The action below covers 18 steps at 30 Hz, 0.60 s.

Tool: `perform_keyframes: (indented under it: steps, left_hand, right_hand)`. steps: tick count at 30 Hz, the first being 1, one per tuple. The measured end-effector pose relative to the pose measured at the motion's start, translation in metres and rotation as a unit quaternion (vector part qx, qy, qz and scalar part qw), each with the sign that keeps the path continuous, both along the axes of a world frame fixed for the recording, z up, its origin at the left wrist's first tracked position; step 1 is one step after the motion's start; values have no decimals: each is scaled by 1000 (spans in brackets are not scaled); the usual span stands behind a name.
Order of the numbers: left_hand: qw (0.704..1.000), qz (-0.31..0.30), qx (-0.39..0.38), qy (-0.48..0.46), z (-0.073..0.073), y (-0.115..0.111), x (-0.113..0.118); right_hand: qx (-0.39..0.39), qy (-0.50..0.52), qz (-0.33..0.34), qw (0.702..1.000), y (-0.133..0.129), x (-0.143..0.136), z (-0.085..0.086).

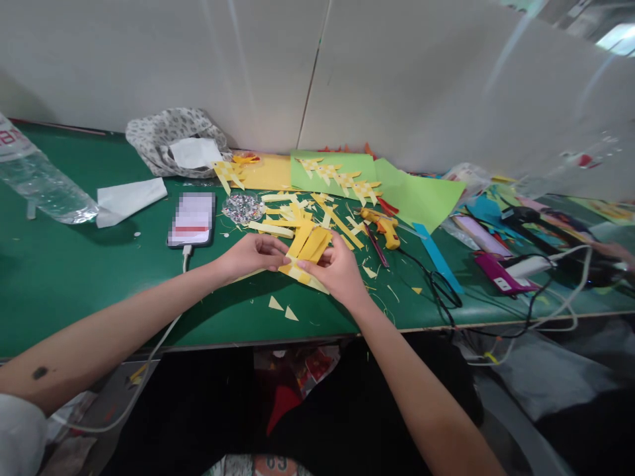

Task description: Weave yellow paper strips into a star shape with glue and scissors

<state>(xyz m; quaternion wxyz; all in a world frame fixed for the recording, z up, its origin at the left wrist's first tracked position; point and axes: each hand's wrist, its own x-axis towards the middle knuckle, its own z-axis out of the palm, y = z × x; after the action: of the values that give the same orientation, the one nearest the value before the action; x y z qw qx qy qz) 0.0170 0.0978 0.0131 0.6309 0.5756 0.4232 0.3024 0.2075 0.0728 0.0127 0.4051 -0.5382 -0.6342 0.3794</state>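
Between my two hands is a piece woven from yellow and pale yellow paper strips (311,243), its loose strip ends fanning upward. My left hand (255,258) pinches its left side with thumb and fingers. On the other side my right hand (342,270) grips it, thumb laid across the woven part. Cut paper strips (278,228) lie just behind the piece. Two small pale triangular scraps (291,313) rest on the green table (218,317) in front of it.
Finished woven paper fish (342,178) lie on green paper at the back. A yellow glue gun (381,225), its cord and a blue strip (439,258) are to the right. Leftward are a charging phone (192,218), a bag of beads (243,208) and a plastic bottle (44,175).
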Motion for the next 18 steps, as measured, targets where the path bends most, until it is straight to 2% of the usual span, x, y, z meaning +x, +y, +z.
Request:
perform_keyframes:
  steps: [9,18]
  left_hand:
    - [1000,-1,11,-3,-1,0,1]
    - [1000,-9,16,19,-1,0,0]
  right_hand:
    - [-12,16,16,1000,-1,1,0]
    - [27,42,7,999,1,3,1]
